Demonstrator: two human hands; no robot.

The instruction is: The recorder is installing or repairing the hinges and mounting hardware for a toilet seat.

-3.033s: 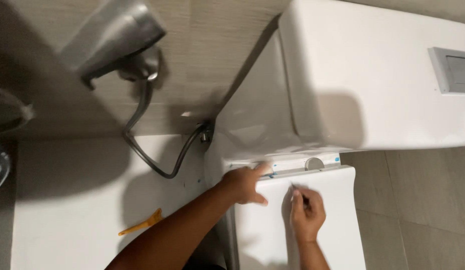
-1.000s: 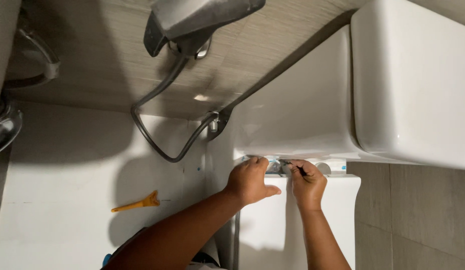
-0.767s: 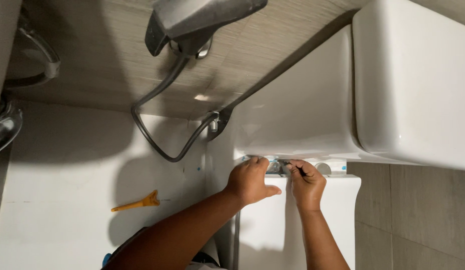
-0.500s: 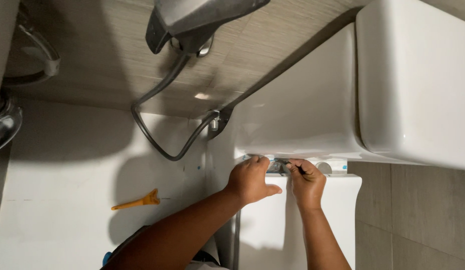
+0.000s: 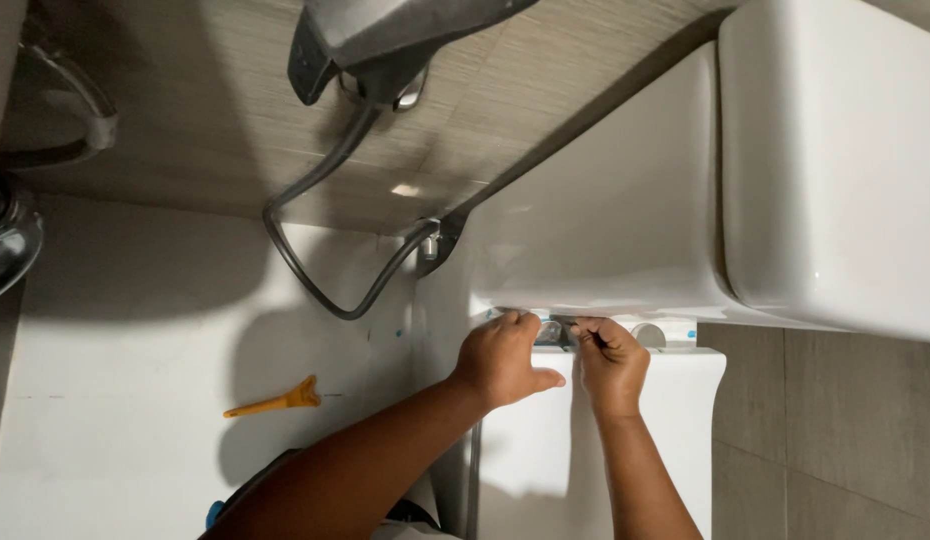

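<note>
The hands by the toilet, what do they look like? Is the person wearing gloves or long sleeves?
No gloves and no long sleeves show. The left hand and the right hand are both bare, and both forearms are bare as far down as the picture reaches. No ring, watch or bracelet shows on either wrist. Something dark with a small blue bit shows at the bottom edge beside the left arm, but it is too cut off to name.

White floor (image 5: pixel 135 420), orange tool (image 5: pixel 277 400) lying on it

A small metal fitting (image 5: pixel 551 331), round and shiny, sits in the narrow gap between the white toilet tank (image 5: pixel 625 220) and the white seat lid (image 5: pixel 675 420), left of a second round cap (image 5: pixel 647 334) in the same gap.
</note>
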